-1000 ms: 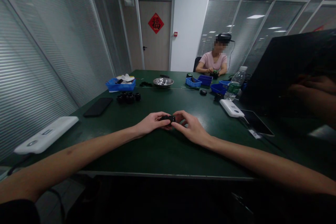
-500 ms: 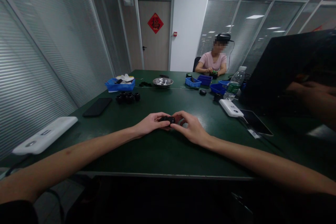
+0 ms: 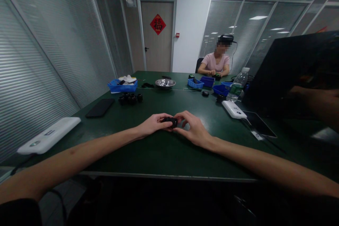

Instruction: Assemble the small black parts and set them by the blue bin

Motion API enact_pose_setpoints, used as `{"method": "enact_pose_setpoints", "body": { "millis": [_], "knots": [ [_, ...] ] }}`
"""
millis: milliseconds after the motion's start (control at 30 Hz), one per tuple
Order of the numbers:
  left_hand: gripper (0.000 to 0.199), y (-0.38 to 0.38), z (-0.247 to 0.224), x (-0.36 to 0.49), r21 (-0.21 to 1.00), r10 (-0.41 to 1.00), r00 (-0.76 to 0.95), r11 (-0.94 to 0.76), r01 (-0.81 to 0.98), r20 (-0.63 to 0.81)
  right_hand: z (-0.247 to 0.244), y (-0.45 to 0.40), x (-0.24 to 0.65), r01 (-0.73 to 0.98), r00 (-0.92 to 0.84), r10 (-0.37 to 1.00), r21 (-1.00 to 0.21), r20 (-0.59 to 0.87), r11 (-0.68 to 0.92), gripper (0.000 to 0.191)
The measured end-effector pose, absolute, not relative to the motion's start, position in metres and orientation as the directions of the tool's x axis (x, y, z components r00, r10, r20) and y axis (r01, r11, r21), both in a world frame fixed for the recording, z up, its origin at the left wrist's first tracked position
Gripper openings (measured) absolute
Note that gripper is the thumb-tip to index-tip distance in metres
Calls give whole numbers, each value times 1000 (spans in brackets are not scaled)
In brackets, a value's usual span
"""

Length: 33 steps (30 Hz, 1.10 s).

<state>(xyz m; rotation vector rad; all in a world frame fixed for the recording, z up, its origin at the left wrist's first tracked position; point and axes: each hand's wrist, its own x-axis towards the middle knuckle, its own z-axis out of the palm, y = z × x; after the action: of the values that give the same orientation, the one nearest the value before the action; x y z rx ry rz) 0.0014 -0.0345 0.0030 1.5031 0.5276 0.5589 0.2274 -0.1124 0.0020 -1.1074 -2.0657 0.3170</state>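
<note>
A small black cylindrical part (image 3: 173,122) lies between my two hands, just above the green table (image 3: 164,155). The fingers and thumb of my left hand (image 3: 155,124) are wrapped round its left side. My right hand (image 3: 193,129) is curved at its right end, with fingertips touching or very near the part and a gap between thumb and forefinger. Several similar black parts (image 3: 131,99) stand in a group further back on the left.
A blue tray (image 3: 123,87), a black phone (image 3: 100,108) and a white power bank (image 3: 49,136) are on the left. A steel bowl (image 3: 165,84) stands at the back. A bottle (image 3: 237,86), white power bank (image 3: 233,109) and tablet (image 3: 259,123) are right. A person (image 3: 215,63) sits beyond.
More of the black part's round right end shows between my hands, and my right fingertips have shifted slightly on it. The whole view has moved a little.
</note>
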Motion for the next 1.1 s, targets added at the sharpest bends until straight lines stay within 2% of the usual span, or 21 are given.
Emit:
{"method": "enact_pose_setpoints", "body": {
  "millis": [67, 133, 267, 500, 667, 867, 1000, 1100],
  "knots": [
    [43, -35, 4, 2, 1000, 638, 770, 0, -17, 13, 2, -112, 228, 608, -333, 783, -516, 525, 604, 38],
    [44, -36, 5, 2, 1000, 643, 766, 2, -19, 13, 1, -112, 229, 607, -307, 809, -552, 501, 572, 40],
    [47, -35, 4, 2, 1000, 654, 757, -4, -19, 17, 1, -110, 229, 604, -300, 853, -607, 428, 517, 34],
    [46, -36, 5, 2, 999, 638, 769, -12, -35, 34, 3, -113, 226, 584, -341, 780, -532, 525, 613, 38],
    [43, -34, 2, 2, 1000, 657, 753, -19, -22, 29, 2, -112, 226, 592, -312, 845, -608, 434, 530, 35],
    [46, -33, 1, 1, 1000, 646, 763, -8, -28, 26, 0, -110, 226, 597, -343, 778, -517, 527, 613, 37],
    [47, -33, 2, 1, 999, 654, 756, 11, -30, 16, -2, -110, 226, 582, -296, 832, -603, 469, 546, 35],
    [46, -33, 2, 1, 999, 647, 762, 20, -40, 17, -2, -109, 225, 573, -302, 828, -604, 472, 554, 31]
  ]
}}
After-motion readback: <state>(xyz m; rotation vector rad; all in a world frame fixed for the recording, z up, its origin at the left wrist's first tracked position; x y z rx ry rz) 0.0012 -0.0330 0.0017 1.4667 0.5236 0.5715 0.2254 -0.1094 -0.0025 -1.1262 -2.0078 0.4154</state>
